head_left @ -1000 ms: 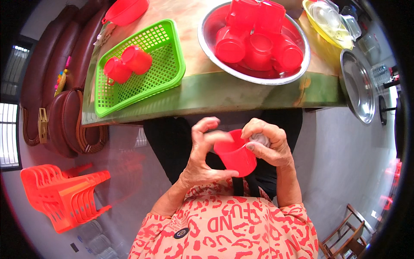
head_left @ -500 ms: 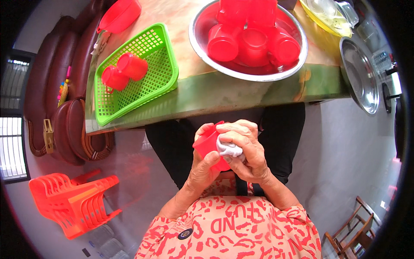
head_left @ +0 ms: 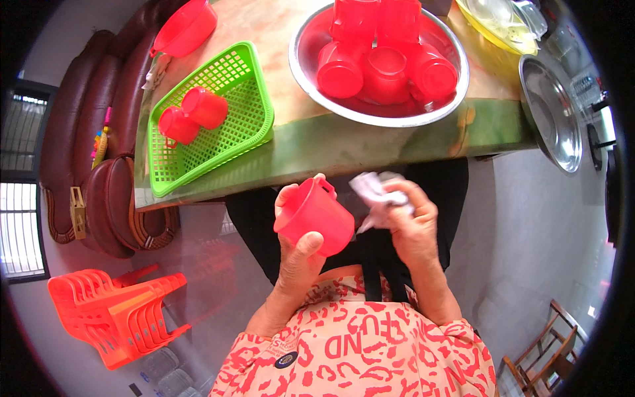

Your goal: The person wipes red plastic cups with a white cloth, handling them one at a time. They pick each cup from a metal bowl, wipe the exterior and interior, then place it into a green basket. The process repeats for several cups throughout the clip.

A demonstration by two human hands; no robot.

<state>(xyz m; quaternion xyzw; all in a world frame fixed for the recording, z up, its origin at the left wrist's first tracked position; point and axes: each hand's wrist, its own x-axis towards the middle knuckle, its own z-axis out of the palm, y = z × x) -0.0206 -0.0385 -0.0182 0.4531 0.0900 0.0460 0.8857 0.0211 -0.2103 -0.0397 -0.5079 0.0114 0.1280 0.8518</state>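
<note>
By the near left corner of the table (head_left: pixel 297 149) I see a green basket (head_left: pixel 218 163) with two red mugs (head_left: pixel 205 108) inside. Off the near edge, the left hand (head_left: pixel 297 257) has fingers and thumb clasped round a tilted mug (head_left: pixel 322 218). Past it, a steel bowl (head_left: pixel 383 120) of mugs sits mid-edge; in front, the right hand's (head_left: pixel 417 228) fingers pinch a pale cloth (head_left: pixel 374 192).
</note>
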